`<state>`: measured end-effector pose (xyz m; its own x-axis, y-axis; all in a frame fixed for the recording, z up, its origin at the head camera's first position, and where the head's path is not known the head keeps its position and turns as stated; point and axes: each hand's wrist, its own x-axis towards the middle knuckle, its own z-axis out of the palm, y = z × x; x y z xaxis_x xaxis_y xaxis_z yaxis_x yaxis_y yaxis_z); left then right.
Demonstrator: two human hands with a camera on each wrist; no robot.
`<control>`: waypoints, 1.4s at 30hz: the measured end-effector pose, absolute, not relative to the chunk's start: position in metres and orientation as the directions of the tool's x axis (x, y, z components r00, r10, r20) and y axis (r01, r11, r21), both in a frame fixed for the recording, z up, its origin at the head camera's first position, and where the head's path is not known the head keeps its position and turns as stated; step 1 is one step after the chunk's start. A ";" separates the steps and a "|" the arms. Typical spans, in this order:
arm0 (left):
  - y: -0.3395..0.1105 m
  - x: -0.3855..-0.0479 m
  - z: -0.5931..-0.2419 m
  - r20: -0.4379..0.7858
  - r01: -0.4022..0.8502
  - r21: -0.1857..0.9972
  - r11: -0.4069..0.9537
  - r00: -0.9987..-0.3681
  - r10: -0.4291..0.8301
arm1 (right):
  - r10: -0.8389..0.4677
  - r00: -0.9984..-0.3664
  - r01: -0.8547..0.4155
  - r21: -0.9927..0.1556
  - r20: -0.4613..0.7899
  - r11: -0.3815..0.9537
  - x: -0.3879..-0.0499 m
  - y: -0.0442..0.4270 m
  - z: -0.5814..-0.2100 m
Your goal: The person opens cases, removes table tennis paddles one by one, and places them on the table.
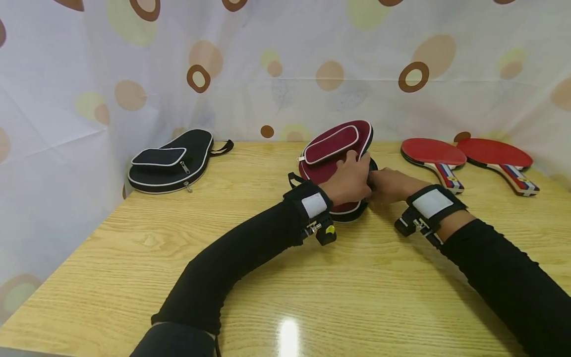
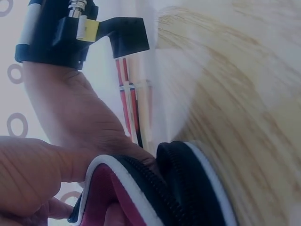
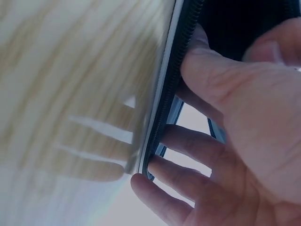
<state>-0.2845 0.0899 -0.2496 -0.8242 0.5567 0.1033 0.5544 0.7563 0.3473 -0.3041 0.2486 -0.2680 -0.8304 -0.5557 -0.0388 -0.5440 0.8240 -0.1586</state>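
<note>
A maroon paddle-shaped case [image 1: 327, 171] with white piping and a small zipped pocket stands tilted on the table. The left hand [image 1: 349, 181] grips its front cover near the opening, thumb and fingers on either side of the edge in the left wrist view. At the case's right side, the right hand [image 1: 390, 186] holds the other zipper edge [image 3: 162, 89], thumb on the inside and fingers behind it. Between the two zipper edges the case gapes, with a dark inside [image 3: 230, 23]. What lies deeper inside is hidden.
A black case [image 1: 171, 163] with white piping lies at the back left. Two red paddles [image 1: 432, 151] [image 1: 495, 151] lie side by side at the back right, handles toward the front. A patterned curtain [image 1: 250, 64] hangs behind the wooden table [image 1: 134, 258].
</note>
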 end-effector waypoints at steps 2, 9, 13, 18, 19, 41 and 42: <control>0.092 -0.285 -0.251 0.091 0.546 0.341 0.766 -0.830 0.551 | -0.548 -0.835 -0.535 -0.164 -0.046 0.829 -0.304 0.249 -0.268; 0.097 -0.287 -0.255 0.059 0.537 0.309 0.785 -0.835 0.547 | -0.539 -0.837 -0.514 -0.201 -0.094 0.834 -0.302 0.253 -0.264; 0.101 -0.288 -0.256 0.046 0.540 0.259 0.801 -0.835 0.549 | -0.559 -0.818 -0.524 -0.222 -0.138 0.822 -0.303 0.262 -0.262; 0.107 -0.287 -0.260 0.027 0.562 0.149 0.814 -0.825 0.565 | -0.615 -0.772 -0.567 -0.263 -0.162 0.781 -0.304 0.276 -0.257; 0.108 -0.287 -0.261 0.024 0.566 0.135 0.813 -0.823 0.568 | -0.622 -0.767 -0.572 -0.273 -0.158 0.774 -0.304 0.277 -0.256; 0.100 -0.288 -0.262 -0.150 0.652 0.030 0.757 -0.746 0.649 | -0.521 -0.854 -0.504 -0.244 -0.005 0.829 -0.326 0.257 -0.261; 0.099 -0.286 -0.261 -0.160 0.653 0.030 0.757 -0.744 0.649 | -0.516 -0.856 -0.495 -0.249 -0.022 0.832 -0.327 0.257 -0.262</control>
